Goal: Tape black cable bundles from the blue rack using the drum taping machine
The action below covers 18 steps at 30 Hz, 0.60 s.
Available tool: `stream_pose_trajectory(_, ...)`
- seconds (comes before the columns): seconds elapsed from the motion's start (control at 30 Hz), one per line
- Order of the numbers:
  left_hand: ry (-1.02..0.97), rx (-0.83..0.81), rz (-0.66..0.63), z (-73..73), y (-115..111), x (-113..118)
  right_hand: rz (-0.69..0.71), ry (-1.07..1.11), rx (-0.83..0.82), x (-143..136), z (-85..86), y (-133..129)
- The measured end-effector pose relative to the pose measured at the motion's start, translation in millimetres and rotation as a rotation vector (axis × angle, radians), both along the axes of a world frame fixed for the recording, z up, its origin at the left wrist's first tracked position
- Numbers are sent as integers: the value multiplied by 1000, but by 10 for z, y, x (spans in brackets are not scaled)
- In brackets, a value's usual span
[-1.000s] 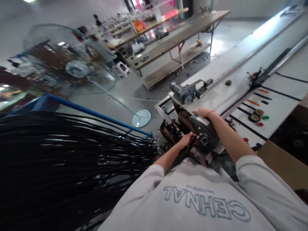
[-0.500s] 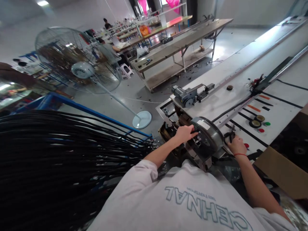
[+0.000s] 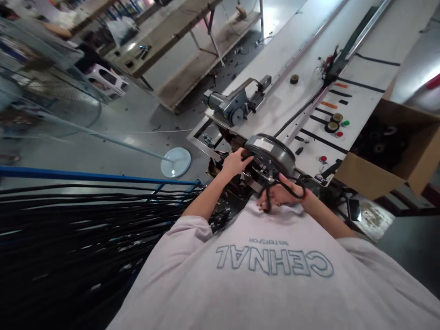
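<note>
My left hand (image 3: 235, 164) is at the near-left side of a dark, round drum (image 3: 271, 151) with a white label. Its fingers are bent and closed at the machine parts; whatever they grip there is hidden. In my right hand (image 3: 280, 195) are scissors (image 3: 299, 189) with large black loop handles, close to my shirt front. The blades point up and left toward the metal parts below the drum. A black cord (image 3: 299, 112) runs from the drum along the long white table (image 3: 288, 119).
A grey motor unit (image 3: 227, 105) sits on the table's left edge. Tape rolls (image 3: 332, 126) and red and green buttons are on the right. An open cardboard box (image 3: 417, 160) stands beyond. Black cords (image 3: 85, 247) hang over a blue rack (image 3: 103, 173) at left, near a fan base (image 3: 176, 162).
The view has tilted down and turned right. My right hand has come off the tabletop with the scissors, in toward my body below the drum. My left hand stays beside the drum.
</note>
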<state>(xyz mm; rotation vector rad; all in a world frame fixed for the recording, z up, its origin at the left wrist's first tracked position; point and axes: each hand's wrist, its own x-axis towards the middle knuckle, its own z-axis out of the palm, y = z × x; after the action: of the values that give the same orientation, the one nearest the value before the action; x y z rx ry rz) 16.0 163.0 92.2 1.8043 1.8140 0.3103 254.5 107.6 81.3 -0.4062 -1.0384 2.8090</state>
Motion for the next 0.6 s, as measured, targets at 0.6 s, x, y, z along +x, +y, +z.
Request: stream_pose_trajectory(0.6,-914,-435,271,-403,-427,145,-465,-1354,558,913,-366,82)
